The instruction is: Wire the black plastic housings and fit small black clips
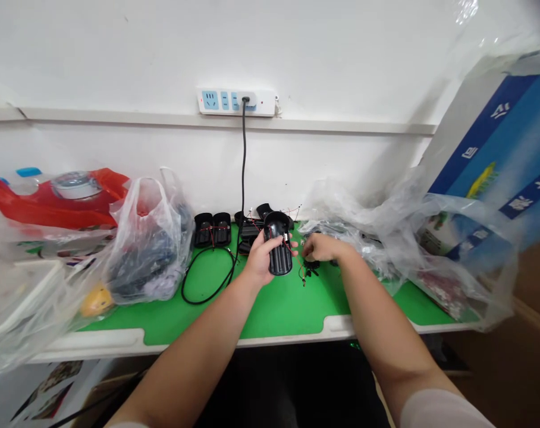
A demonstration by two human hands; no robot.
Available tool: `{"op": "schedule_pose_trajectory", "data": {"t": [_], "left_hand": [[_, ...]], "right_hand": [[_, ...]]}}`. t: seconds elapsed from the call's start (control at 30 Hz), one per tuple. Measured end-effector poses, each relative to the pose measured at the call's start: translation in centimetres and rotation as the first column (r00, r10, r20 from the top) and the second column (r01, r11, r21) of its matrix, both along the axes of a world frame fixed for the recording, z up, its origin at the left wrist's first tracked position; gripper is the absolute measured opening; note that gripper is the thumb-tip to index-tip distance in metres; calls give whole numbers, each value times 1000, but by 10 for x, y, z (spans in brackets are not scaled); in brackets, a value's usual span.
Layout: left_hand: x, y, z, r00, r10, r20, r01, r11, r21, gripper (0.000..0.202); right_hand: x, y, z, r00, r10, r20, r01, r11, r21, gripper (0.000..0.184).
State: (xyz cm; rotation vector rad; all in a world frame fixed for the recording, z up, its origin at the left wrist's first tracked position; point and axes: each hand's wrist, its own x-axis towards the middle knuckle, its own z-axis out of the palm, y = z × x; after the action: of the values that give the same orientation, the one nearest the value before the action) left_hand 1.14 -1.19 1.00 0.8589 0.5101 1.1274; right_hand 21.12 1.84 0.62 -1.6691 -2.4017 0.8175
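Observation:
A black ribbed plastic housing (279, 257), open at its upper end, is gripped in my left hand (261, 255). A small white connector (286, 238) and thin red and black wires show on its face, and a wire end hangs down its right side. My right hand (322, 246) is at the table just to the right, its fingers bent together over small black parts (312, 266). What those fingers hold, if anything, is hidden. Similar black housings (213, 229) with red wires stand at the back left, and more lie piled behind my left hand.
A black cable (244, 172) drops from the wall power strip (236, 102) and coils on the green tabletop (279, 309). Clear plastic bags (149, 249) stand left. More clear plastic (368, 232) and a large blue-white box (497, 148) are at right.

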Motion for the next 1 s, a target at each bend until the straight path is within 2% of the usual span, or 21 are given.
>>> {"op": "schedule_pose_trajectory", "data": {"t": [0.13, 0.23, 0.3, 0.33, 0.37, 0.43, 0.5, 0.53, 0.63, 0.73, 0.9, 1.0], "left_hand": [[2, 2, -5, 999, -24, -32, 23, 999, -32, 42], [4, 3, -7, 998, -5, -66, 2, 999, -36, 46], [4, 4, -7, 996, 22, -90, -25, 999, -33, 47], [5, 3, -7, 995, 33, -95, -36, 999, -30, 46], [5, 2, -6, 995, 39, -95, -42, 999, -25, 46], [4, 1, -4, 995, 38, -94, -39, 999, -11, 46], [3, -1, -3, 994, 41, -98, -41, 999, 0, 46], [2, -1, -2, 994, 50, -101, -50, 999, 2, 46], [1, -2, -3, 987, 104, -119, -106, 994, -10, 42], [1, -1, -4, 978, 144, -150, -151, 988, -33, 41], [2, -1, -1, 976, 168, -142, -175, 984, -41, 41], [2, -1, 1, 981, 163, -108, -168, 985, -34, 42]], "right_hand": [[-1, 2, -4, 1000, 29, 10, -28, 999, -43, 21], [-3, 3, -6, 999, 40, 11, -40, 999, -14, 14], [-4, 3, -4, 998, 8, -66, -5, 999, 41, 11], [-5, 1, -2, 988, -26, -155, 34, 998, 50, 9], [-6, 0, 1, 959, -71, -275, 85, 996, 41, 8], [-8, -6, 9, 834, -136, -535, 149, 989, -20, 11], [-12, -14, 17, 702, -120, -702, 120, 992, -49, 18], [-13, -18, 20, 668, -85, -739, 84, 996, -38, 21], [-18, -27, 28, 676, 29, -736, -38, 999, 4, 24], [-22, -29, 29, 688, 98, -720, -93, 995, 46, 25], [-29, -23, 21, 606, 100, -789, -21, 994, 110, 26], [-34, -19, 16, 552, 84, -830, 0, 995, 101, 27]]}}
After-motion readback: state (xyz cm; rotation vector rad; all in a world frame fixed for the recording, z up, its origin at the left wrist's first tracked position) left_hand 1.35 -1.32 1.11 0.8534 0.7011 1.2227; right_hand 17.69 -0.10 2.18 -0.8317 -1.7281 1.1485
